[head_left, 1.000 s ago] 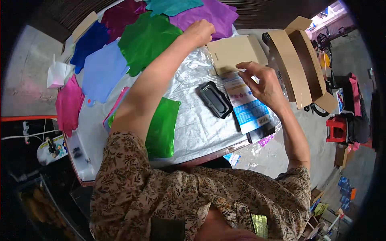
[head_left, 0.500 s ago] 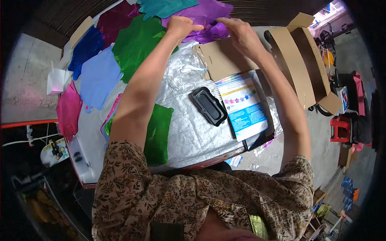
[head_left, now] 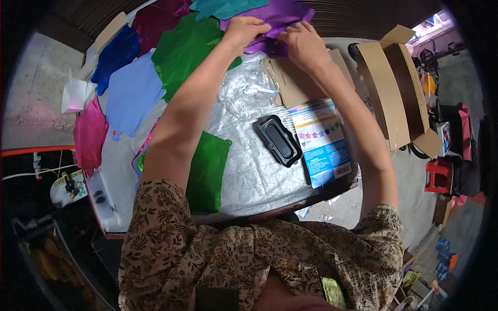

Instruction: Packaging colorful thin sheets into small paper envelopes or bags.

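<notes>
At the far edge of the table a flat, crinkled purple foil balloon (head_left: 280,14) lies under both my hands. My left hand (head_left: 245,32) pinches its near part between thumb and fingers. Just to the right, my right hand (head_left: 306,47) has its fingers curled together on the same foil, its fingertips close to those of the left. What exactly sits between the fingertips is too small to make out. A teal foil balloon (head_left: 228,6) and a large green foil balloon (head_left: 187,49) lie to the left of the purple one.
More flat foil balloons, including a light blue one (head_left: 132,96) and a pink one (head_left: 89,135), cover the left side. A black plastic tray (head_left: 278,141), a printed package card (head_left: 322,150) and flat cardboard (head_left: 306,85) lie nearer. An open cardboard box (head_left: 386,98) stands right.
My right hand has come down and its fingers have curled in on the purple foil, nearer my left hand. The whole view has shifted slightly.
</notes>
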A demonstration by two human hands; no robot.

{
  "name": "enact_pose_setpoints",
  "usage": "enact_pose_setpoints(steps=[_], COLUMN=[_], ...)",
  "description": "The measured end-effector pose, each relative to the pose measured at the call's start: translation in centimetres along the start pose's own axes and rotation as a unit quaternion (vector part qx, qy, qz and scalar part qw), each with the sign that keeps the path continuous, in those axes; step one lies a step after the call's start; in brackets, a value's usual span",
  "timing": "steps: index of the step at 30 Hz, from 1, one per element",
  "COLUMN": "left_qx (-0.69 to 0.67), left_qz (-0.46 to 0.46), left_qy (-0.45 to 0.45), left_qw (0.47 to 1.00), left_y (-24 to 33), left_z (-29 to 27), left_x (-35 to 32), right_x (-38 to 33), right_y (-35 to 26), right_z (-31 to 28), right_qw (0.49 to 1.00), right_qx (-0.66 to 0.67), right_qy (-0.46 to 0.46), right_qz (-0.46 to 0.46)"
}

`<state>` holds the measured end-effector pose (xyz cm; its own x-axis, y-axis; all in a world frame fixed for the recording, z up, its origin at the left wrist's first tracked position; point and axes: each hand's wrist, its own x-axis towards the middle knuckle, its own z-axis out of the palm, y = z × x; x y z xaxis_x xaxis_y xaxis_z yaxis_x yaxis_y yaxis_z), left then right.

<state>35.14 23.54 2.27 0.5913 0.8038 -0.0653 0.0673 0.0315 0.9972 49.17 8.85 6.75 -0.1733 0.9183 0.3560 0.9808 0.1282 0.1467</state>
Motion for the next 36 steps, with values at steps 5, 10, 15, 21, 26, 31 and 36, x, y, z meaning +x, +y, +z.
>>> enact_pose_setpoints(steps=[5, 10, 15, 21, 26, 31, 36], left_qx=[0.159, 0.254, 0.182, 0.249, 0.121, 0.103, 0.217], left_qz=[0.144, 0.158, 0.239, 0.328, 0.334, 0.325, 0.291], left_qy=[-0.003, 0.023, -0.014, -0.005, 0.179, 0.177, 0.070], left_qw=[0.977, 0.954, 0.954, 0.911, 0.918, 0.923, 0.929], left_y=[0.4, 2.7, 4.9, 11.8, 21.3, 23.9, 20.8], left_z=[0.6, 0.3, -0.8, -2.4, -9.3, -16.6, -17.7], left_x=[1.0, 2.5, 4.0, 1.3, -6.8, -17.9, -26.5], right_x=[2.6, 4.0, 4.2, 3.7, 3.2, 5.8, 3.5], right_y=[1.3, 1.1, 1.0, 0.8, 1.6, -0.9, 6.2], right_z=[2.4, 2.9, 2.8, 4.3, 5.6, 5.0, 7.6], right_qw=[0.994, 0.986, 0.995, 0.979, 0.987, 0.981, 0.983], right_qx=[0.016, 0.003, -0.048, 0.061, 0.069, 0.071, 0.167], right_qy=[-0.096, -0.154, -0.079, -0.166, -0.126, -0.173, -0.056], right_qz=[0.052, 0.064, 0.037, 0.100, 0.065, 0.055, 0.059])
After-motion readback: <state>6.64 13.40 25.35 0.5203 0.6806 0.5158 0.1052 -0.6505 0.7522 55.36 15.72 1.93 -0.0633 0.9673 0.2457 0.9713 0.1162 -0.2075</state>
